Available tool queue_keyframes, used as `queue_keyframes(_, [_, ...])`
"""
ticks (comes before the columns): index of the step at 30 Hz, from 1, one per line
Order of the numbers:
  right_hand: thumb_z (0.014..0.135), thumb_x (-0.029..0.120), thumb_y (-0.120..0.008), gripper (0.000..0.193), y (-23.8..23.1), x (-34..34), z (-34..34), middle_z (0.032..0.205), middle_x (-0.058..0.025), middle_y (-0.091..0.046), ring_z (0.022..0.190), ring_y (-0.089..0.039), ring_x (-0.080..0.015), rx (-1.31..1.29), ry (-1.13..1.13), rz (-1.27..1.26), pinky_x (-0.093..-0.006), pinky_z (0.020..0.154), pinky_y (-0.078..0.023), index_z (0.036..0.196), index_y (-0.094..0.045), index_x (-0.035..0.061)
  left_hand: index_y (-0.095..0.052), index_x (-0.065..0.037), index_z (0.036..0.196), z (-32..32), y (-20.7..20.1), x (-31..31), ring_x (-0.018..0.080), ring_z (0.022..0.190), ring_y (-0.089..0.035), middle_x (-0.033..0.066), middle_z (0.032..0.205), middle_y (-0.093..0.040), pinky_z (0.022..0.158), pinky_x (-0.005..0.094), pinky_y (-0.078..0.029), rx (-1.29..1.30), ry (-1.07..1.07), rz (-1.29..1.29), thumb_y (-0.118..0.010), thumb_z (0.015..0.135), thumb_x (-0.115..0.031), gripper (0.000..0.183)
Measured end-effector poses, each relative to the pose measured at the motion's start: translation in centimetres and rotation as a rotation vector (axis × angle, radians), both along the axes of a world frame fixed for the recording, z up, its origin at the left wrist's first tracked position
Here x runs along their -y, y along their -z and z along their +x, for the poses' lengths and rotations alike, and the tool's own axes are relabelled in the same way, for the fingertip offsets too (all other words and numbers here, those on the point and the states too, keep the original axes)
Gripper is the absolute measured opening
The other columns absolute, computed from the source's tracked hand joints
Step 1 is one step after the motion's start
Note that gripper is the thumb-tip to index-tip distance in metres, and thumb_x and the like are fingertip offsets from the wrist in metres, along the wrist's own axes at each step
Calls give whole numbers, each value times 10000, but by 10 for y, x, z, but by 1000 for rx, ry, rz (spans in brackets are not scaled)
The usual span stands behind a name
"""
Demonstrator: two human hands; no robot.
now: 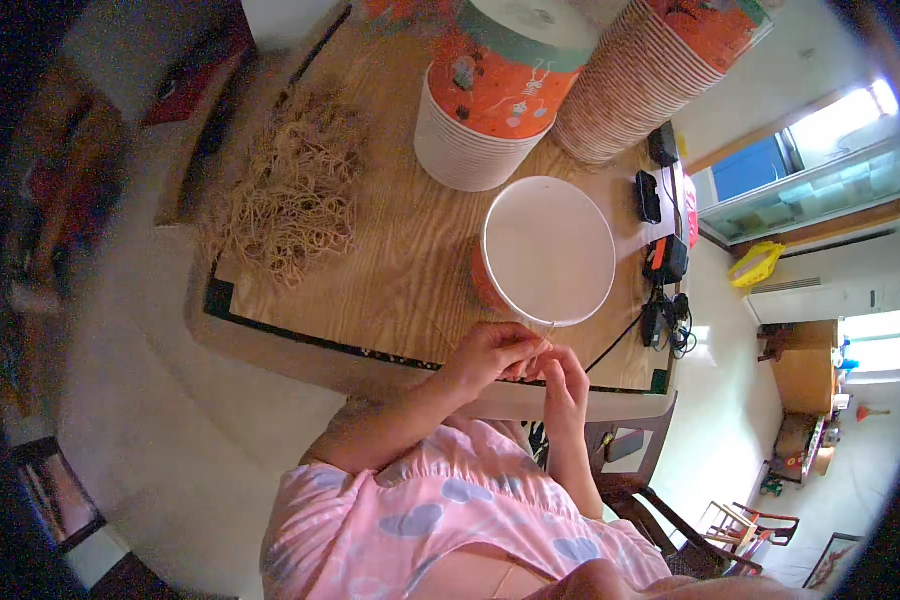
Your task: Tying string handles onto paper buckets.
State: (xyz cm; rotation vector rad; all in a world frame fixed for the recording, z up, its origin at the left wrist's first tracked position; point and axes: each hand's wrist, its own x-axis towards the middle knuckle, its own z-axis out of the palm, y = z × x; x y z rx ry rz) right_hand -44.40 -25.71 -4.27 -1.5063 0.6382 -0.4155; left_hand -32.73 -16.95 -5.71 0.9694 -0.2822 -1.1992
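Note:
My left hand (492, 354) and my right hand (564, 382) meet at the near edge of the table, fingers pinched together. A thin tan string (552, 329) sticks up from between their fingertips; the rest of it is hidden by the fingers. Just beyond them a paper bucket (550, 250) stands with its mouth towards me, white inside and orange outside. Its rim lies close to my fingertips. To the left, a tangled heap of the same tan string (300, 195) is spread on the wood-grain table (400, 260).
Behind the bucket are a stack of nested orange and white paper buckets (485, 130) and a taller, leaning stack (635, 85). Black devices with cables (665, 260) line the table's right edge. A dark chair (660, 500) is at my right.

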Motion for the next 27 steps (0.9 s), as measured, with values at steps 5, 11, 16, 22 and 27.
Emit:
queue_keyframes(5, [840,68,-562,114,8,0,1,835,-24,-595,779,-547,-89,44,-9,108,-217,703,-436,924,-565,-9,-631,-35,861,0,7,0,39,485,-429,-24,573,-510,440,188,-338,60,-5,-8,-567,849,-188,166])
queue_keyframes(11, [890,99,-476,131,5,-7,5,734,-4,-542,666,-469,-71,39,66,87,-202,613,-373,830,-548,8,-619,-44,844,-2,6,1,35,492,-443,-25,589,-515,429,183,-326,-21,-6,-29,-565,850,-177,143])
queue_keyframes(16, [898,137,-484,169,9,-6,4,705,11,-520,660,-469,-69,6,57,4,-204,615,-386,793,-536,16,-614,-69,834,-3,1,-1,41,487,-413,-40,599,-513,429,182,-306,-4,-31,-41,-567,842,-162,105])
queue_keyframes(22, [885,114,-507,134,3,-3,4,728,-2,-518,687,-471,-70,59,110,12,-201,630,-384,785,-528,27,-593,-62,843,-3,-1,-4,29,514,-436,-34,642,-528,449,175,-332,3,-59,-41,-554,849,-156,102])
queue_keyframes(27, [862,66,-529,93,7,-4,1,727,-5,-520,686,-481,-75,98,72,159,-200,643,-392,784,-521,17,-498,-75,761,-5,13,-4,44,485,-391,-25,618,-473,427,187,-306,-134,51,-201,-530,795,-120,65])
